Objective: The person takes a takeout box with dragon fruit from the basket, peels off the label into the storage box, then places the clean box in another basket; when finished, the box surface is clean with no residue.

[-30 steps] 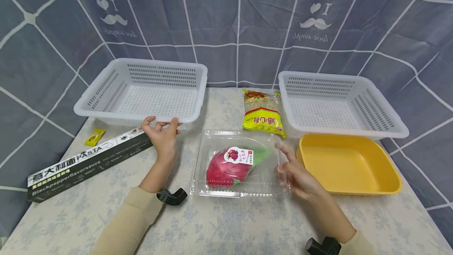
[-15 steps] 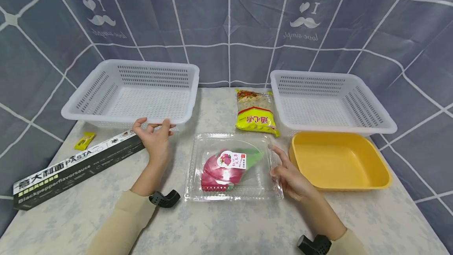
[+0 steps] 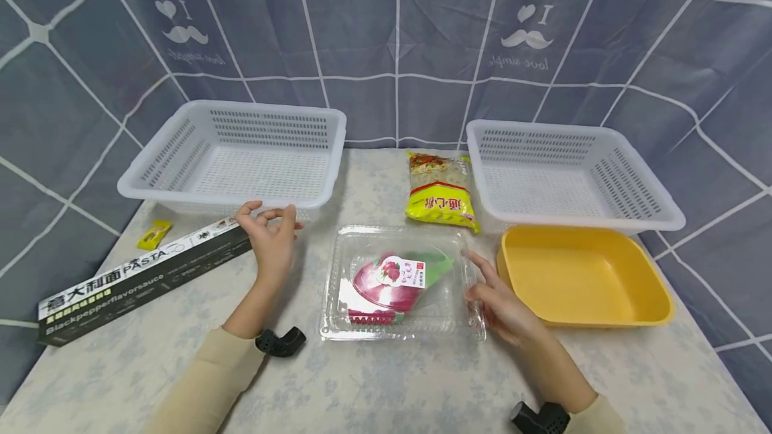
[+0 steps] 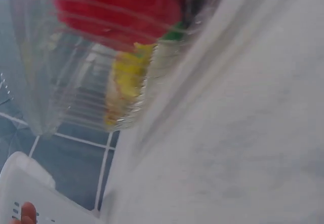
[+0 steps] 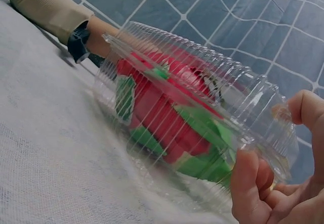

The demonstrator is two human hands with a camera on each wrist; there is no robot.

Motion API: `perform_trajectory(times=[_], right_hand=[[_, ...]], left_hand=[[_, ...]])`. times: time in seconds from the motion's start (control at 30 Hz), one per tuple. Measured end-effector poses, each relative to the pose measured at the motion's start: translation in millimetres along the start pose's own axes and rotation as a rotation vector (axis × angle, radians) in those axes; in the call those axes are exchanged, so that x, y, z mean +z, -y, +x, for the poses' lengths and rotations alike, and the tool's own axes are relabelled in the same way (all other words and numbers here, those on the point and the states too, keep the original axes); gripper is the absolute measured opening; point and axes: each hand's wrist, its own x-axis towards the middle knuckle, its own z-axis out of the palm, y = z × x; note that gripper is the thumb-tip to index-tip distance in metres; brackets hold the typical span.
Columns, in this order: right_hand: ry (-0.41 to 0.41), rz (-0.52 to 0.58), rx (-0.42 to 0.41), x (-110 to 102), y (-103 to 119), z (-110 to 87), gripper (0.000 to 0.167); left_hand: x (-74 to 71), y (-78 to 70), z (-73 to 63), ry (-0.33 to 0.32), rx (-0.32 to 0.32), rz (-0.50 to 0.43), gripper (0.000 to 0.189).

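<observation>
Where the tabletop point(image 3: 386, 387) lies nearest me, pale and blue-patterned, my two beige sleeves point(image 3: 196, 380) reach in. My right hand point(image 3: 509, 307) grips the right edge of a clear plastic box point(image 3: 449, 290), thumb and fingers pinching its side. The box sits in front of me, between my hands, a red-and-green fruit shape point(image 3: 376, 286) inside and a white label on its lid. My left hand point(image 3: 271, 240), fingers loosely bent with nothing visible in them, is beside the far end of a black pasta carton point(image 3: 151, 280); I cannot tell whether it touches the white basket point(image 3: 259, 173) behind. A yellow tub point(image 3: 582, 280) stands to the right. Farther off are a small yellow sachet point(image 3: 154, 235), a yellow bag point(image 3: 443, 196), a second basket point(image 3: 549, 193) and a blue checked cloth point(image 3: 434, 32).
</observation>
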Motion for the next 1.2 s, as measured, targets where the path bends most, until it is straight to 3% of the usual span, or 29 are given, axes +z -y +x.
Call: perform_trajectory(times=[0.13, 0.33, 0.43, 0.53, 0.7, 0.87, 1.03, 1.2], right_hand=[[-0.010, 0.000, 0.012, 1, 3, 0.8, 0.080], [0.021, 0.034, 0.025, 2, 5, 0.9, 0.083], [0.039, 0.049, 0.023, 1, 4, 0.7, 0.083], [0.054, 0.059, 0.024, 1, 2, 0.2, 0.083], [0.065, 0.071, 0.024, 2, 1, -1.5, 0.084], [0.075, 0.088, 0.015, 2, 1, -1.9, 0.084], [0.068, 0.074, 0.017, 3, 2, -2.5, 0.084], [-0.030, -0.047, 0.053, 8, 4, -4.8, 0.082]], left_hand=[[-2.5, 1.4, -8.3, 0.129, -0.045, 0.095, 0.032], [-10.4, -7.1, -23.5, 0.503, -0.235, 0.295, 0.030], [-11.8, -14.5, -28.2, 0.650, -0.315, 0.280, 0.036], [-13.5, -22.4, -33.0, 0.752, -0.355, 0.226, 0.040], [-19.8, -28.5, -40.9, 0.886, -0.349, 0.149, 0.062], [-24.4, -21.8, -43.5, 0.981, -0.322, 0.026, 0.073], [-27.5, -10.7, -43.8, 1.027, -0.276, -0.101, 0.068], [-27.2, -6.4, -44.3, 1.028, -0.262, -0.167, 0.065]])
